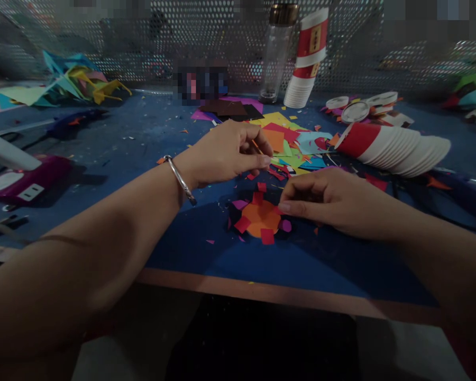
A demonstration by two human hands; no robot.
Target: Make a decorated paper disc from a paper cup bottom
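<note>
An orange paper disc (257, 221) lies on the blue tabletop, with small red paper squares (267, 236) and purple paper pieces (286, 226) round its edge. At its right rim is my right hand (333, 203), thumb and forefinger pinched at a small red paper piece (278, 209). My left hand (232, 151) hovers behind the disc, over the near side of a heap of coloured paper scraps (293, 151). Its fingers are curled and the thumb comes close to the forefinger. Whatever they hold, if anything, is too small to make out. A silver bangle (178, 177) circles the left wrist.
Stacked paper cups (404, 151) lie on their side at right; another cup stack (301, 87) stands beside a clear bottle (274, 63). A purple power strip (27, 180) and blue glue gun (73, 123) are at left. Perforated metal (206, 37) closes the back.
</note>
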